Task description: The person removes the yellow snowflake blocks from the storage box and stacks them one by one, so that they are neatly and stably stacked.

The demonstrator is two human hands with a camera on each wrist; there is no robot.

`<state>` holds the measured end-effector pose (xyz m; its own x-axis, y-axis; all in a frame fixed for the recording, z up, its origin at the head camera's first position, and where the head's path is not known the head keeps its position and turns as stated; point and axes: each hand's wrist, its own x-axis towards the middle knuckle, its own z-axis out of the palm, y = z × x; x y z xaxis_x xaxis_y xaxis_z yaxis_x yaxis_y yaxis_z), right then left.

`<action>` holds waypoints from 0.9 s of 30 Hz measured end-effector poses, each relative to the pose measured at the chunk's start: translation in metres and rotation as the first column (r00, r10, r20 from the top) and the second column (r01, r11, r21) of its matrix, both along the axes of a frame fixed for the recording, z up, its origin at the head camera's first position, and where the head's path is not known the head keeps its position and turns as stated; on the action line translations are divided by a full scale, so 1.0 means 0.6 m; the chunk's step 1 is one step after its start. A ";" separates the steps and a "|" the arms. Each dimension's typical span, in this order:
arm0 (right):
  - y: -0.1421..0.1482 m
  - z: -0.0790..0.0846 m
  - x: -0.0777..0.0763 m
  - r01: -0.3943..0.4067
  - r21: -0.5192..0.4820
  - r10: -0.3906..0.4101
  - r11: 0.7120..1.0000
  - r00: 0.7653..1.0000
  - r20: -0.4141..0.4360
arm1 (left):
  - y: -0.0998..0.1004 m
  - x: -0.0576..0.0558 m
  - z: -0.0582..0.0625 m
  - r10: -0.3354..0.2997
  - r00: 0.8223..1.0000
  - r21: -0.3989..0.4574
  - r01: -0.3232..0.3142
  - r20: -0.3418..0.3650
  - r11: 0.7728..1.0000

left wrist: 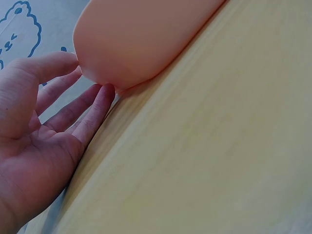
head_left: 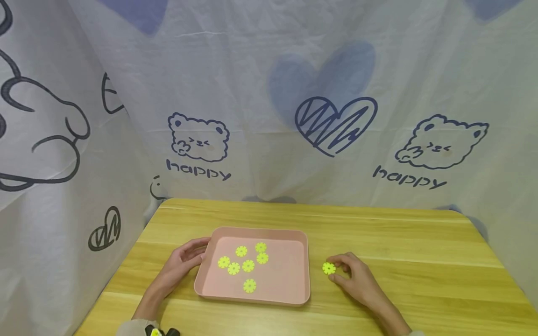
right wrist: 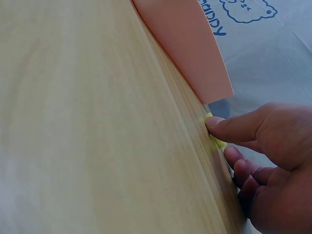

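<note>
A shallow pink tray (head_left: pixel 287 277) with rounded corners holds several yellow-green notched plastic discs (head_left: pixel 248 266), most of them in its left half. My left hand (head_left: pixel 178 263) is at the tray's left side. In the left wrist view, fingertips of that hand (left wrist: pixel 44 131) touch the outside of the tray wall (left wrist: pixel 131 39), with the fingers loosely bent. To the right of the tray, my right hand (head_left: pixel 357 280) pinches one more notched disc (head_left: pixel 329 268) between thumb and index finger. Close to the tabletop, the right wrist view shows this disc (right wrist: pixel 208 116) partly hidden by the thumb.
The tray stands on a wood-grain table (head_left: pixel 420 261). Behind and to the left hangs a white cloth (head_left: pixel 260 154) printed with hearts, bears and "happy". A small dark object (head_left: pixel 172 332) with a yellow part shows by the left sleeve.
</note>
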<state>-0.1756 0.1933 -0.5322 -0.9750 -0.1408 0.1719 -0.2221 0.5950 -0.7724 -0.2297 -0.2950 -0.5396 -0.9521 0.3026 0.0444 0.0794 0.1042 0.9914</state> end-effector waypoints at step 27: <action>-0.043 0.054 0.017 -0.101 -0.185 0.060 0.977 0.974 -0.216 | 0.001 0.001 0.002 0.002 1.000 0.009 -0.002 0.013 1.000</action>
